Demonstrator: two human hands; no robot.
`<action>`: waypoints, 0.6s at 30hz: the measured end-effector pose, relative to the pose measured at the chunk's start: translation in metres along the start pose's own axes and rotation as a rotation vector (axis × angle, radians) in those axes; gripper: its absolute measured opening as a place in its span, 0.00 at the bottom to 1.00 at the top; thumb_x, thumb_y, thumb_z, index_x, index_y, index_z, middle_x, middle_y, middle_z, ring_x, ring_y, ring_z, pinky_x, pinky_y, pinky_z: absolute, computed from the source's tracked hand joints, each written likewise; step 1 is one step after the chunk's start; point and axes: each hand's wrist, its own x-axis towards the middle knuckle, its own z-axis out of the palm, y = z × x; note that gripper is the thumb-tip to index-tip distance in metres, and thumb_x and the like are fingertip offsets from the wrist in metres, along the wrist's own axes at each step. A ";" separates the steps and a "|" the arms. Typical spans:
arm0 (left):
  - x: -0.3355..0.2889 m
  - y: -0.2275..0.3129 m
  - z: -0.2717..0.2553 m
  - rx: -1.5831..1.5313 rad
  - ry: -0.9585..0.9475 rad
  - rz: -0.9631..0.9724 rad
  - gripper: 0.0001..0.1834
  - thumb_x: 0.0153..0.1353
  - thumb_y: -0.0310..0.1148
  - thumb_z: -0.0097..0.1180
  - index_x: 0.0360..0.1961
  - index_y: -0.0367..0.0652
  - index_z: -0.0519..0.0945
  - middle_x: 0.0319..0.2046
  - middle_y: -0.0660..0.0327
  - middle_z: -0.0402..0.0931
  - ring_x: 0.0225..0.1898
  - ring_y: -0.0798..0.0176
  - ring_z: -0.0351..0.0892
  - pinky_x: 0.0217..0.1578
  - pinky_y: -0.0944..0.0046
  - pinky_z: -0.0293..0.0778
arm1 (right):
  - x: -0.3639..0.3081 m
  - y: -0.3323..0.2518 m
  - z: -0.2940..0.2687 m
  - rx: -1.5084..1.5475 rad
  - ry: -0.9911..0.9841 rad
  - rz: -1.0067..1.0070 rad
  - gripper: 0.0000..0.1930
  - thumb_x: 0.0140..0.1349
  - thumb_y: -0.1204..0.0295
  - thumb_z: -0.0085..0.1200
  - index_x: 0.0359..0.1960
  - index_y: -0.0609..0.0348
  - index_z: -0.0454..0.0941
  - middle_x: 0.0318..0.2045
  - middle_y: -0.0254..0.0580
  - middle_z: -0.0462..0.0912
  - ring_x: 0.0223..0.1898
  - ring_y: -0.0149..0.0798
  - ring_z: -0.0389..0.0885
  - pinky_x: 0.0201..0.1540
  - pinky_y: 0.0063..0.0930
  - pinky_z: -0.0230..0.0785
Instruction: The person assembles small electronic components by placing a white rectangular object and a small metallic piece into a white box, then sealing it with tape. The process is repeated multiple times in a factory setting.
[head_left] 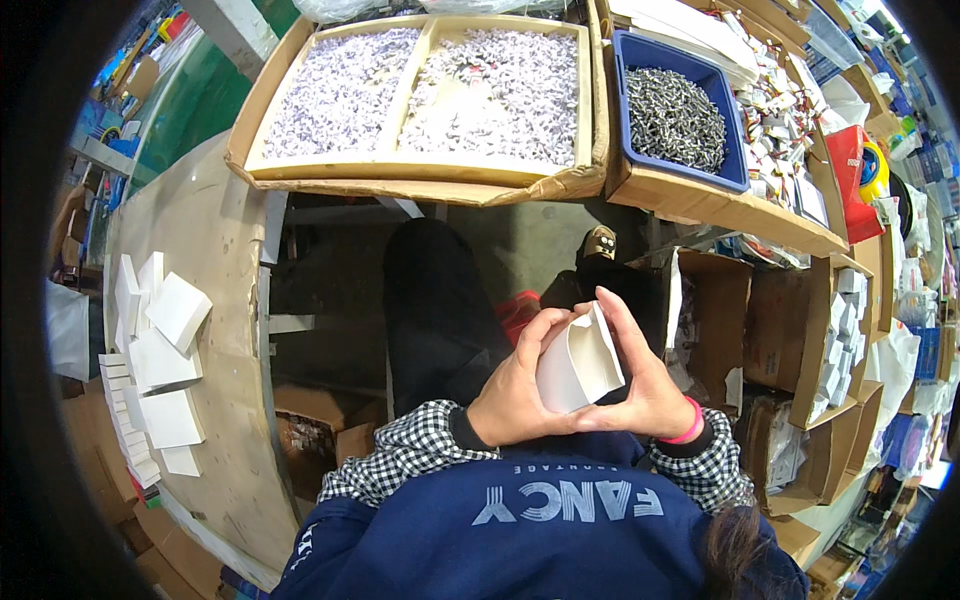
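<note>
A small white cardboard box [567, 372] is held between my two hands, in front of my body. One end of it looks open, showing a pale inside. My left hand [508, 392] is closed around its left side, with the thumb and fingers along the wall. On the other side my right hand [655, 392] grips it, fingers at the upper edge and thumb near the bottom. Whether anything lies inside the box cannot be made out.
White boxes [168, 360] lie piled on the wooden table [215, 240] at left. Ahead stands a divided tray [412, 100] of small whitish parts, beside a blue bin [735, 130] of metal screws. Cardboard cartons [775, 315] stand at right, one holding several small white boxes [845, 335].
</note>
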 end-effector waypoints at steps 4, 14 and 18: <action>0.002 0.001 -0.007 0.046 -0.105 -0.088 0.52 0.37 0.40 0.72 0.62 0.38 0.55 0.54 0.47 0.66 0.57 0.49 0.68 0.57 0.56 0.65 | -0.002 0.009 0.003 -0.019 0.110 -0.067 0.58 0.37 0.58 0.75 0.68 0.63 0.50 0.61 0.49 0.62 0.59 0.42 0.65 0.60 0.32 0.59; 0.006 0.008 -0.004 0.103 -0.130 -0.105 0.51 0.36 0.41 0.72 0.62 0.39 0.59 0.52 0.48 0.69 0.55 0.49 0.71 0.55 0.58 0.67 | 0.001 0.021 0.017 0.386 0.046 -0.001 0.65 0.34 0.57 0.77 0.70 0.62 0.42 0.63 0.50 0.62 0.67 0.44 0.57 0.67 0.38 0.50; 0.004 0.008 -0.003 0.028 -0.177 -0.101 0.52 0.39 0.41 0.72 0.63 0.38 0.57 0.54 0.49 0.68 0.55 0.51 0.71 0.55 0.58 0.67 | 0.000 0.022 0.017 0.389 0.085 -0.008 0.61 0.35 0.60 0.76 0.68 0.62 0.45 0.58 0.48 0.66 0.64 0.43 0.61 0.65 0.37 0.53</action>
